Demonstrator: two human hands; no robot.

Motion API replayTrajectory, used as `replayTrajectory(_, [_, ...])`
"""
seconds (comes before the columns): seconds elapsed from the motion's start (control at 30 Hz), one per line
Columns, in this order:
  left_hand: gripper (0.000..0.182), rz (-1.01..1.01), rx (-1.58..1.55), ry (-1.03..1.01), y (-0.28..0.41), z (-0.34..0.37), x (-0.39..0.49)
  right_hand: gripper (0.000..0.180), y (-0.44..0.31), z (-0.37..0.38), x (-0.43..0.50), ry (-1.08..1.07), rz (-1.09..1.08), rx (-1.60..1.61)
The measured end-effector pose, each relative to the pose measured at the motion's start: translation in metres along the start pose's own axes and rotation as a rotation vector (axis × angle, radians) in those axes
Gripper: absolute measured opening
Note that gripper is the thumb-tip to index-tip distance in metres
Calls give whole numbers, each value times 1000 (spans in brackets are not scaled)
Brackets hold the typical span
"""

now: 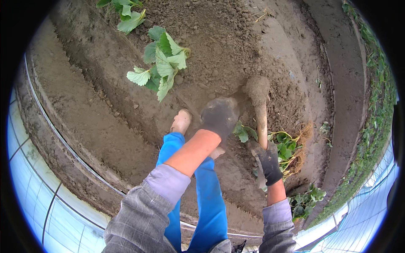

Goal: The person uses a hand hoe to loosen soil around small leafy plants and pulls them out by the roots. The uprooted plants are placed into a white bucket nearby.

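My right hand (267, 161), in a dark work glove, grips the pale wooden handle (262, 126) of a short digging tool. The tool's soil-caked head (258, 88) rests at the loosened soil; its exact shape is hidden by dirt. My left hand (220, 115), also gloved and slightly blurred, is low over the soil just left of the tool. Its fingers are hidden, so whether it holds anything cannot be told. A strawberry-like plant (166, 61) lies with leaves spread up and left of my left hand. Bare-root plants (292, 151) with brown roots lie beside my right hand.
More leafy plants (129, 15) stand at the upper left, and another clump (307, 202) sits at lower right. A furrow (341, 63) and a green planted row (376, 104) run along the right. My shoes (182, 120) are on the soil. Plastic sheeting (53, 202) borders the left.
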State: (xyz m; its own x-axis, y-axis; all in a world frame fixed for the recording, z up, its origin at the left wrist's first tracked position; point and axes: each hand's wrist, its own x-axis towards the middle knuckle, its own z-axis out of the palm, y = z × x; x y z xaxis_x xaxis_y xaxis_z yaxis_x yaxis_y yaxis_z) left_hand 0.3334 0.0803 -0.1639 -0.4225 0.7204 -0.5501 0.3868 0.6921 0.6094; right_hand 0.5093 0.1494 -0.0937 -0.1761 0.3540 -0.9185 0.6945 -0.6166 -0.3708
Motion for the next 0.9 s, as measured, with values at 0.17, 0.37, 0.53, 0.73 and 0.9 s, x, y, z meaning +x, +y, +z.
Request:
replayTrajectory(0.17, [38,-68,-119,-222,-5,-18,7,16,11,-27,-40,-104,-128,439])
replayTrajectory(0.37, [45,14,21,-323,1,-29,11,14,28,-50,-98,-51,258,156])
replayTrajectory(0.53, [33,17,-36,-120,-4,-15,1,19,40,-36,-87,-33,270,137])
replayTrajectory(0.73, [20,-58,133,-30,3,-5,1,14,8,-9,-61,-112,143,347])
replayTrajectory(0.9, [27,-20,118,-77,7,-16,-8,21,-34,-17,-75,-212,115,413])
